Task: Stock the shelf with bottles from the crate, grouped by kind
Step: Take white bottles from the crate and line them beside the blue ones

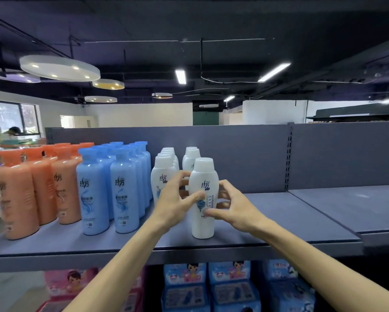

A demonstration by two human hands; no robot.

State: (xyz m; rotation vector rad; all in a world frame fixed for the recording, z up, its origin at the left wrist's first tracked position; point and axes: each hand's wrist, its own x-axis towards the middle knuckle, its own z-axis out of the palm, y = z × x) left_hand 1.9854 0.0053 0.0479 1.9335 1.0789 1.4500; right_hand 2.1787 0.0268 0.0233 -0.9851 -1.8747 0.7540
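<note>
1. Gripping from both sides, the left hand (174, 199) and the right hand (231, 204) hold one white shampoo bottle (203, 199), thumbs across its label and fingers curled round behind.
2. It stands upright near the front edge of the grey shelf (279, 212), at the head of the right-hand white row.
3. Behind it stand two more of its kind, and just to its left runs a longer row of white bottles (164, 174).
4. Further left stand the blue bottles (123, 190) in rows, then the orange bottles (40, 183).
5. Below the shelf sit blue packs (231, 287) and pink packs (69, 282).
</note>
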